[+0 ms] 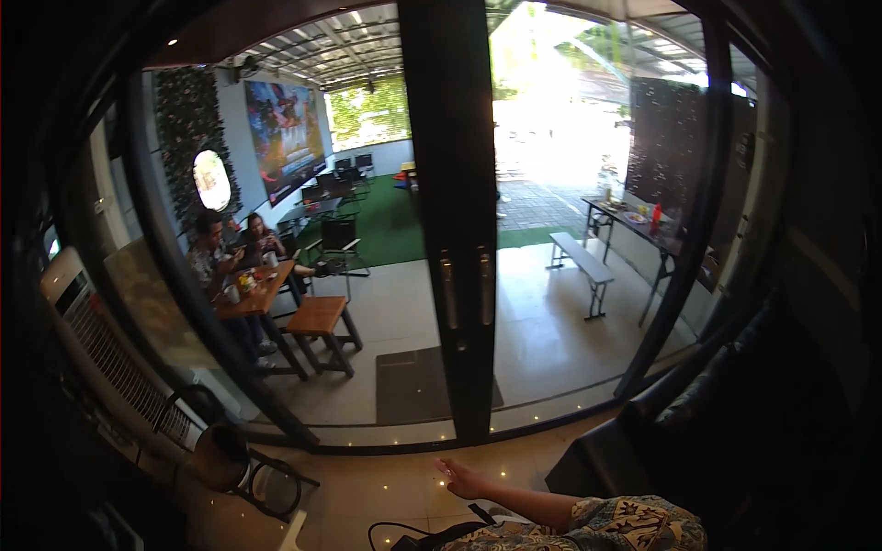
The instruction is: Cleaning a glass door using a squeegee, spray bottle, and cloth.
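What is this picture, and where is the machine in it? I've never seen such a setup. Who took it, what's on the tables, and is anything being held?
There is no robot here, just a person with bare hands. A wide camera worn on the person's head took this picture, and its lens bends straight edges.

The right hand reaches out from a patterned sleeve, in front of dark-framed glass doors. It is too small to tell whether it holds anything. The left hand is out of sight.

Beyond the glass, two people sit by a wooden table with a white cup among other things. On the right, a red bottle stands on a long table near a pale bench.
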Action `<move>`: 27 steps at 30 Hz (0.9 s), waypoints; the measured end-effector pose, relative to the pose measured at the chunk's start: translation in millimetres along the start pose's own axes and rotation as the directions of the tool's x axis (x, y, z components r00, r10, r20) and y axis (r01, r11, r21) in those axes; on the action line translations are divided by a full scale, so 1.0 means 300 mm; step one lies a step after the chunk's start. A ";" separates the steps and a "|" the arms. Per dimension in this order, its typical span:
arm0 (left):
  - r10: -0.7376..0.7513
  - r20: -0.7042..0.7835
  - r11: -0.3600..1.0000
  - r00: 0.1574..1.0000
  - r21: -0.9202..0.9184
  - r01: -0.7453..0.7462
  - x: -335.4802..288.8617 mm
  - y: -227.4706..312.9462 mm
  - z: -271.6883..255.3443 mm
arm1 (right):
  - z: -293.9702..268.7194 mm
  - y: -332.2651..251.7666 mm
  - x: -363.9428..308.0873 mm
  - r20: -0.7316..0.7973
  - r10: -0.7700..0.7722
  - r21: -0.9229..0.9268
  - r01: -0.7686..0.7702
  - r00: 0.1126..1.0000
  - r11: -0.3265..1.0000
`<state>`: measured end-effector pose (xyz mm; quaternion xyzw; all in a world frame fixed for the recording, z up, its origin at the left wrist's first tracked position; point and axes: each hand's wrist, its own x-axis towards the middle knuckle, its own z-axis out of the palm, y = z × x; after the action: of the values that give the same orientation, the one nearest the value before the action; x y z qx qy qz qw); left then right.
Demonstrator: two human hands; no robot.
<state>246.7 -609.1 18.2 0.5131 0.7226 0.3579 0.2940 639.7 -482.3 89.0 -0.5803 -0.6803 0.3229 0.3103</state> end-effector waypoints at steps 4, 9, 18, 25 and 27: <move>0.101 0.180 0.991 0.978 -0.099 -0.084 0.185 0.274 0.032 | 0.053 -0.166 0.099 0.146 -0.204 -0.239 0.234 0.968 0.942; 0.510 0.176 0.827 0.842 0.169 -0.536 0.263 0.576 0.003 | 0.183 -0.392 0.248 0.154 -0.449 -0.070 0.463 0.880 0.884; 0.447 0.052 0.895 0.893 -0.035 -0.446 0.594 0.662 -0.087 | 0.434 -0.582 0.613 0.192 -0.567 0.161 0.544 0.801 0.824; 0.352 -0.185 0.932 0.918 -0.018 -0.361 0.838 0.662 -0.156 | 0.517 -0.769 0.890 0.154 -0.845 0.048 0.850 0.513 0.525; 0.335 -0.229 0.918 0.914 -0.138 -0.371 0.891 0.656 -0.196 | 0.549 -0.804 0.936 0.154 -0.851 0.088 0.851 0.501 0.517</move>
<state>224.3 -324.6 197.6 0.5681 0.6085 0.5187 0.1946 328.8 -246.0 196.5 -0.1397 -0.9020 0.1791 0.3670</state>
